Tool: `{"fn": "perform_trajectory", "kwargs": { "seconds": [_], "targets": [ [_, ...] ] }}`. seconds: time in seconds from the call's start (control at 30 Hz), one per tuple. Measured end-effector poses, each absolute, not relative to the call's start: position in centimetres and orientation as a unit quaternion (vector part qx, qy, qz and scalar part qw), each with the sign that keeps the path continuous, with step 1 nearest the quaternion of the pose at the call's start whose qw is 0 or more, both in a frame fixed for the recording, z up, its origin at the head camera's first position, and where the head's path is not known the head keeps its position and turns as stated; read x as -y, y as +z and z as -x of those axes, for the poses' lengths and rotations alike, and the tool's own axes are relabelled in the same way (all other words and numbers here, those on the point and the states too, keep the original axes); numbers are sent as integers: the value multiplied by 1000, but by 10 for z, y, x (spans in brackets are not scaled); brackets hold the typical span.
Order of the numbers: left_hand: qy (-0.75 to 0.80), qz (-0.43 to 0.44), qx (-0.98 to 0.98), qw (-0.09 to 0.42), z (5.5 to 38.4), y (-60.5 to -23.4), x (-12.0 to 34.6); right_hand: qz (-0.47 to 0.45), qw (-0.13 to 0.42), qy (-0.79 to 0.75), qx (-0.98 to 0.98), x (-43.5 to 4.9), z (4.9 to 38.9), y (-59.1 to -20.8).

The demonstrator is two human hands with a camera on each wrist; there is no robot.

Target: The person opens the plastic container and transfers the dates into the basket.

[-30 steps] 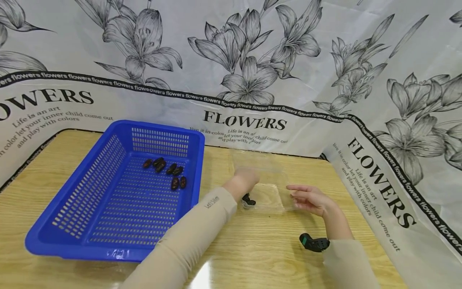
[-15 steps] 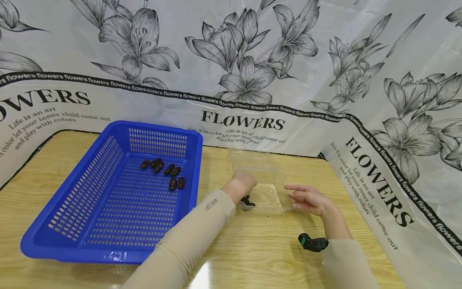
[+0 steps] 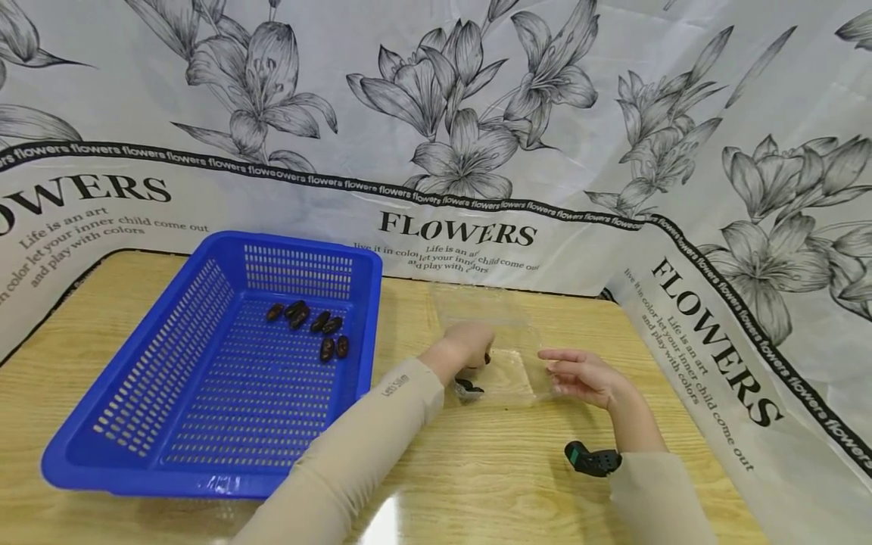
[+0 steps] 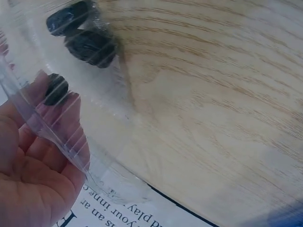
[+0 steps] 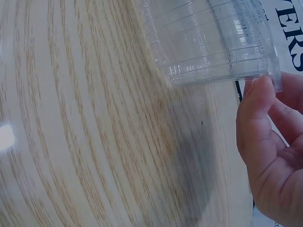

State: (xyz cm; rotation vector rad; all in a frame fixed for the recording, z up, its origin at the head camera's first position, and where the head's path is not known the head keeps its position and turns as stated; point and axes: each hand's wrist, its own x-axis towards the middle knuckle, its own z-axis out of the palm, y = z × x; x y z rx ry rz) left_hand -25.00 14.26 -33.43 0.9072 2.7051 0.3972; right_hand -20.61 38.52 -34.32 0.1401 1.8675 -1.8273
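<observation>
My left hand (image 3: 466, 347) reaches into a clear plastic clamshell container (image 3: 511, 375). It pinches a dark date (image 4: 57, 89) between thumb and fingertips, seen through the container's clear wall in the left wrist view. Other dates (image 4: 92, 47) lie at the container's left end, partly hidden by the hand in the head view. On the opposite side, my right hand (image 3: 582, 376) pinches the rim corner between thumb and fingers, plain in the right wrist view. The container's lid (image 3: 480, 303) is folded back toward the cloth.
A blue perforated basket (image 3: 376, 303) stands to the left on the wooden table (image 3: 463, 477), with several dates (image 3: 297, 314) near its far right corner. A black wrist device (image 3: 591, 459) sits by the right sleeve. Flower-printed cloth (image 3: 327, 219) rises behind and at the sides.
My left hand has shifted slightly and turned inside the container, so a date now shows at its fingertips in the head view. The right hand keeps its hold on the rim.
</observation>
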Motion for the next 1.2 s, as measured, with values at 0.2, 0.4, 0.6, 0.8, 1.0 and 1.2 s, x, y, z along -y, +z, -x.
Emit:
{"fn": "perform_trajectory", "kwargs": {
  "seconds": [0.2,0.4,0.6,0.8,1.0,1.2],
  "targets": [
    [267,-283,-908,152,250,-327,-141,-60,256,-668,-696,-387,205,-344],
    [391,-247,-865,195,249,-318,-138,-56,258,-669,-695,-385,206,-345],
    [481,-198,-827,214,245,-302,-127,-52,261,-670,-693,-383,206,-345],
    [579,-163,-764,235,246,-287,-114,-47,256,-667,-698,-385,205,-344],
    [638,-109,-709,282,250,-277,-95,-42,260,-667,-697,-384,204,-345],
    [663,-69,-689,286,254,-265,-77,-43,255,-664,-701,-385,203,-346]
  ]
}}
